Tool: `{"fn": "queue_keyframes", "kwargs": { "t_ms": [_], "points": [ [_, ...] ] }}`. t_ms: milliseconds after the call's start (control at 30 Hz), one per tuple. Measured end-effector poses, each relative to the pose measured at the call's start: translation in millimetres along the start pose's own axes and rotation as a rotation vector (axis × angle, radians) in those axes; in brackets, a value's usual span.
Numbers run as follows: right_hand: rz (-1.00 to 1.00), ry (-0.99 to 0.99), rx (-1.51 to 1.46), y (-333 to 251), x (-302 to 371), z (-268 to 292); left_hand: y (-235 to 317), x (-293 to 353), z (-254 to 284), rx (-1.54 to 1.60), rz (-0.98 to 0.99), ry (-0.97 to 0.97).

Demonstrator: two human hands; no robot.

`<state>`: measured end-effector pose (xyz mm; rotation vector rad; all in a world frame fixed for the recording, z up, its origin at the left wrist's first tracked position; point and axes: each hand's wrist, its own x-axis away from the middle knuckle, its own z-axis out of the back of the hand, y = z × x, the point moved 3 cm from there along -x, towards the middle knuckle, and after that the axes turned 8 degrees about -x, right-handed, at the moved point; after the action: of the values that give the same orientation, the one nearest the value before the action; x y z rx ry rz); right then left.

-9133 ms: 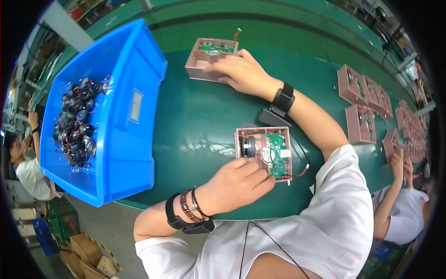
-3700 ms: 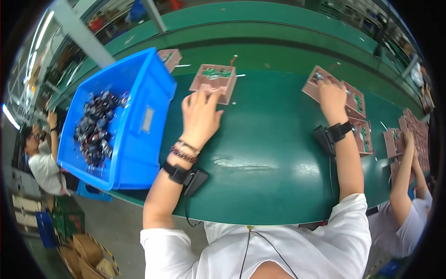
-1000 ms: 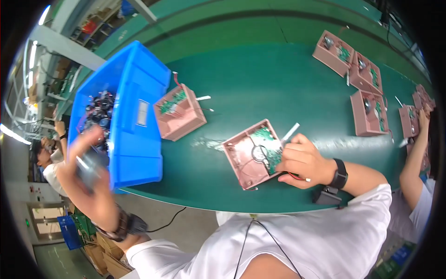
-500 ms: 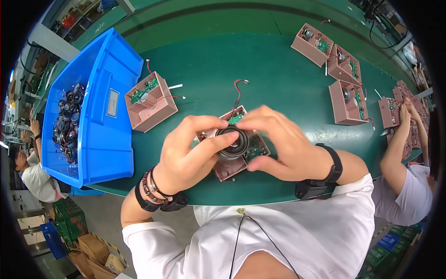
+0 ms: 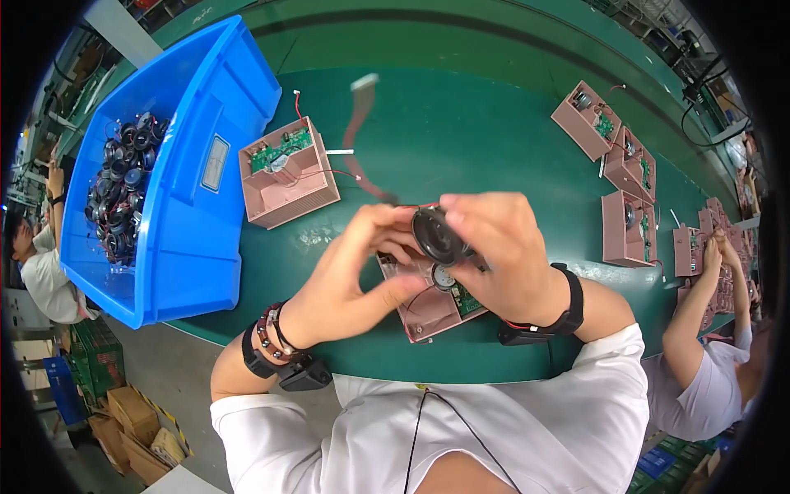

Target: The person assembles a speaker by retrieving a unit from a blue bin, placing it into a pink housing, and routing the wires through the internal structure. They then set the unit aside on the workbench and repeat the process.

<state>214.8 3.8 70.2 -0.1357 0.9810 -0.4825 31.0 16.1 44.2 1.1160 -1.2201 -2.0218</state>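
Observation:
My right hand grips a round black speaker, tilted up on its edge above a pink open box. Loose from the speaker, a red-and-black wire with a white plug swings toward the far side, blurred. My left hand is at the box's left side; its thumb stretches over the box, and its bent fingers lie apart from the thumb, close to the speaker's left edge. Inside the box show a silver round part and a green circuit board, partly covered by my right hand.
A blue bin of black speakers stands at left, beside another pink box with a circuit board. Several pink boxes sit on the green table at right, where a co-worker's hands work.
The speaker, earlier flat over the box under both hands, is now lifted and tipped up in my right hand. Its wire has swung up and left. My left fingers have come off its top.

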Motion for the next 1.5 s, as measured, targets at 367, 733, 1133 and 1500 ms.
{"fn": "queue_keyframes", "kwargs": {
  "t_ms": [367, 733, 1133, 1500],
  "points": [
    [0.029, -0.302, -0.203, 5, -13, -5, 0, 5, -4, 0.122, 0.173, 0.034],
    [-0.191, -0.314, -0.397, 21, -4, -8, 4, 8, 1, -0.093, 0.395, -0.133],
    [-0.293, -0.457, -0.133, 9, -2, -11, -16, 14, 12, -0.461, 0.412, -0.451],
    [-0.393, -0.564, -0.061, 6, 5, -20, -23, 17, 6, -0.208, 0.308, -0.347]
  ]
}}
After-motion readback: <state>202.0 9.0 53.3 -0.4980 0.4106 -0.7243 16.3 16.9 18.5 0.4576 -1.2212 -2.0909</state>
